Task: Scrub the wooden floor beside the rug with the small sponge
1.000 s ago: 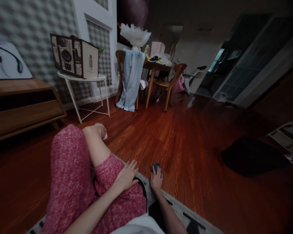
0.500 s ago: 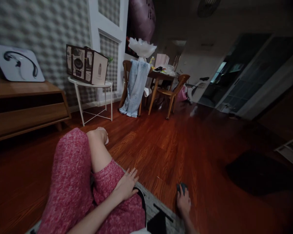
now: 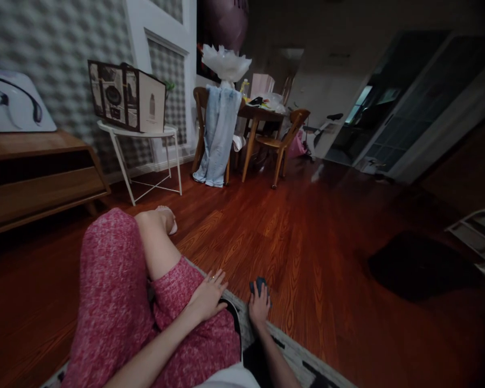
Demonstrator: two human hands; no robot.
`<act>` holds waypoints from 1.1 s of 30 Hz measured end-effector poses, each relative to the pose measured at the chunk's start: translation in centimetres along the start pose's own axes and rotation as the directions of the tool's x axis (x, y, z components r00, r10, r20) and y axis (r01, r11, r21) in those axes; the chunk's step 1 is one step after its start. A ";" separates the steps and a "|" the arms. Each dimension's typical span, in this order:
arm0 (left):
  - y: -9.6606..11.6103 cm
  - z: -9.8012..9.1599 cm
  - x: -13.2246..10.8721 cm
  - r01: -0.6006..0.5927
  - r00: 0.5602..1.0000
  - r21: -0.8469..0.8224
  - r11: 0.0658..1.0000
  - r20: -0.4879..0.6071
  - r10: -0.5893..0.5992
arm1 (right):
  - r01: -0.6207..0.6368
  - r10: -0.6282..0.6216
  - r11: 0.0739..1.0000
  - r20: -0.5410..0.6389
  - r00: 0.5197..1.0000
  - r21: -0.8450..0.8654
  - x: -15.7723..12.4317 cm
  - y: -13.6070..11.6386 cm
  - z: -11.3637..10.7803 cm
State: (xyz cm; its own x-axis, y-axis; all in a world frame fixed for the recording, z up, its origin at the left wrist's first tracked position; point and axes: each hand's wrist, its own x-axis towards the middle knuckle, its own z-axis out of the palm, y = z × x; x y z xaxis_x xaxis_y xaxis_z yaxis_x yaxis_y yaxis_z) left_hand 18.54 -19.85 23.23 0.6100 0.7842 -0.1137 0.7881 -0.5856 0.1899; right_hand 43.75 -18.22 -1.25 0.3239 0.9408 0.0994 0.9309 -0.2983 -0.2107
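My left hand [image 3: 208, 297] lies flat on my thigh in red-pink speckled trousers [image 3: 113, 280], fingers stretched out and holding nothing; a ring shows on one finger. On the reddish wooden floor [image 3: 299, 237], just past the edge of a pale patterned rug [image 3: 293, 347], my right hand [image 3: 260, 311] presses down on a crumpled dark blue-grey cloth [image 3: 261, 281]. Its fingers lie over the cloth, which sticks out in front of and beside them. The underside of the cloth is hidden.
Ahead stand a white side table [image 3: 135, 132] with a printed box [image 3: 121, 99], a wooden chair draped with jeans [image 3: 218, 129], and a cluttered dining table [image 3: 261, 113]. A low wooden cabinet [image 3: 36, 161] is at left. A dark shape [image 3: 424, 267] lies on the floor at right.
My right hand has slid left over the floor with the cloth, closer to my left hand and the rug edge. My left hand stays on my thigh. The view has shifted slightly.
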 end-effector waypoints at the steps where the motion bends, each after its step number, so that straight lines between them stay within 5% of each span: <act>1: 0.0 -0.1 0.0 0.002 1.000 -0.001 1.000 0.006 -0.002 | 0.045 -0.045 0.999 0.017 0.999 -0.004 1.0 -1.1 -0.1; 5: 0.1 -0.5 0.0 0.013 0.999 -0.001 1.000 0.035 -0.013 | 0.206 -0.205 0.978 0.062 0.977 -0.017 4.9 -1.9 -1.2; 10: 0.2 -0.9 0.1 0.020 0.999 -0.027 0.999 0.044 -0.019 | 0.094 -0.093 0.995 0.025 0.995 -0.043 7.7 5.4 -2.9; 15: 0.2 -0.7 0.2 0.010 0.999 -0.038 0.999 0.033 -0.009 | -0.225 0.221 0.974 -0.107 0.969 -0.032 4.7 15.7 -3.8; 19: 0.1 -0.2 0.3 -0.003 1.000 -0.023 1.000 0.013 0.003 | -0.382 0.378 0.924 -0.209 0.902 0.020 0.2 18.0 -3.6; 24: -0.1 0.4 0.3 -0.017 1.000 -0.008 1.000 0.000 0.017 | -0.397 0.396 0.918 -0.098 0.913 0.006 -1.6 11.8 -2.8; 29: -0.3 0.5 0.3 -0.024 1.000 -0.012 1.000 0.000 0.024 | -0.068 0.068 0.998 0.076 0.995 0.000 -0.1 1.4 -1.8; 33: -0.1 0.0 0.3 -0.027 0.999 -0.017 0.999 0.030 0.027 | 0.207 -0.212 0.977 0.125 0.969 0.053 1.4 -5.0 -0.8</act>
State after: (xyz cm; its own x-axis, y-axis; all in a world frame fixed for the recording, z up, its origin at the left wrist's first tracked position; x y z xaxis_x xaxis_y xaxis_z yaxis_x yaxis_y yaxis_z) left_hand 18.61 -19.56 23.21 0.6335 0.7614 -0.1375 0.7699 -0.6028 0.2093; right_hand 39.71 -15.50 0.75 0.0951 0.9953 0.0191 0.9676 -0.0879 -0.2365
